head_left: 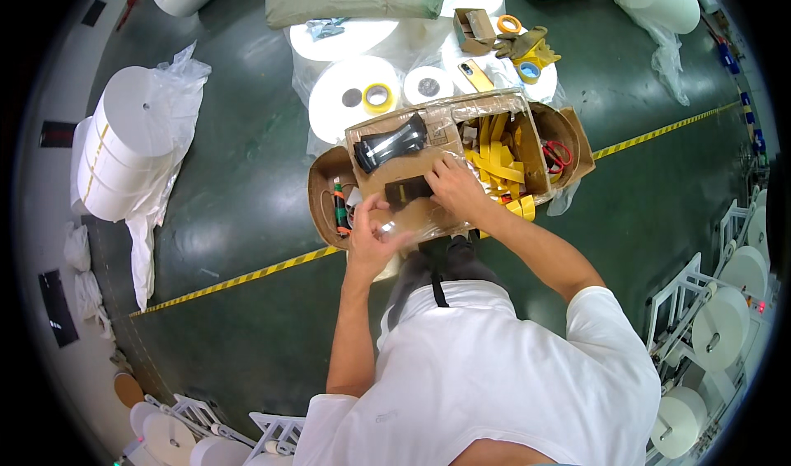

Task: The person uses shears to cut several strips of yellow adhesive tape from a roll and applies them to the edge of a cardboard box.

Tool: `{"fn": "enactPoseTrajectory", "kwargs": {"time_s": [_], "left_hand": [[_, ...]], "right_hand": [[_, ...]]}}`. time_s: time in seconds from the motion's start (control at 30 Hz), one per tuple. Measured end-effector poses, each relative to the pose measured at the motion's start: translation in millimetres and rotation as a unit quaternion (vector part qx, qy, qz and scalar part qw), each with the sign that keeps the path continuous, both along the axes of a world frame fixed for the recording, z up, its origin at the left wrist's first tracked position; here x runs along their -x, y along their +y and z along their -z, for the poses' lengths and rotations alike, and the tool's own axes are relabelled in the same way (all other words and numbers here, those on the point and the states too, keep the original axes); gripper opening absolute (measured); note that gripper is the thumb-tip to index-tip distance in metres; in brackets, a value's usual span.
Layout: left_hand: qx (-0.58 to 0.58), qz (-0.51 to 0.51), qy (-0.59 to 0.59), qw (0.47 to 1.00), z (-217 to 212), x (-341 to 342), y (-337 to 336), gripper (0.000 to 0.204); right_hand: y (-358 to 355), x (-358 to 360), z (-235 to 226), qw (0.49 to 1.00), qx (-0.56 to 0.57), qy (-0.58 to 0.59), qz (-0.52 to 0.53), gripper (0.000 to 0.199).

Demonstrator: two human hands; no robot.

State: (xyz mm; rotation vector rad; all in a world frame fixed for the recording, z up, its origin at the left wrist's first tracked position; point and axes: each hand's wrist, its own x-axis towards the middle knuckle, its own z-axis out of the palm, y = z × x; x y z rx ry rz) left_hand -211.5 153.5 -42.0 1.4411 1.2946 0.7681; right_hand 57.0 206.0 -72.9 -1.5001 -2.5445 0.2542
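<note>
My right hand (455, 187) is closed on the right end of a flat black rectangular piece (402, 194), which has a small yellowish mark. The piece lies over a cardboard sheet (442, 139) on top of an open box. Left of and below it, my left hand (375, 239) has its fingers curved and apart, slightly blurred, beside a shiny clear patch I cannot make out. A glossy black object with flared ends (390, 143) rests on the cardboard, beyond both hands. Yellow strips (497, 157) fill the compartment to the right.
Side pockets hold a green-and-black tool (339, 206) and red-handled scissors (558, 156). Large white rolls (329, 95) stand behind, bearing a yellow tape roll (377, 98), a phone (475, 75) and gloves (523, 44). Another wrapped roll (128, 145) lies left. Yellow-black tape (247, 280) crosses the floor.
</note>
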Motion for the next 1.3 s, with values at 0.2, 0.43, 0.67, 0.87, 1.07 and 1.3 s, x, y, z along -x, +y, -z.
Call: {"fn": "enactPoseTrajectory", "kwargs": {"time_s": [0.2,0.43,0.67,0.87,1.07,1.3], "left_hand": [[-0.037,0.001,0.003,0.999,-22,-5,-7,0.114],[-0.129,0.078,0.028,0.988,-32,-30,-1,0.119],[0.057,0.145,0.036,0.987,-30,23,15,0.026],[0.148,-0.013,-0.154,0.977,1,27,-1,0.032],[0.239,-0.041,-0.2,0.949,-14,-7,-20,0.041],[0.264,-0.018,-0.218,0.939,1,-14,15,0.021]], "right_hand": [[-8,-2,-52,0.994,-0.017,0.112,0.002,0.049],[-25,15,-67,0.795,0.427,0.43,-0.006,0.025],[-22,-31,-76,0.801,0.393,0.441,0.1,0.019],[-29,-36,-76,0.75,0.428,0.487,0.133,0.016],[-48,-55,-60,0.614,0.56,0.54,0.133,0.012],[-39,-49,-39,0.659,0.5,0.54,0.155,0.015]]}}
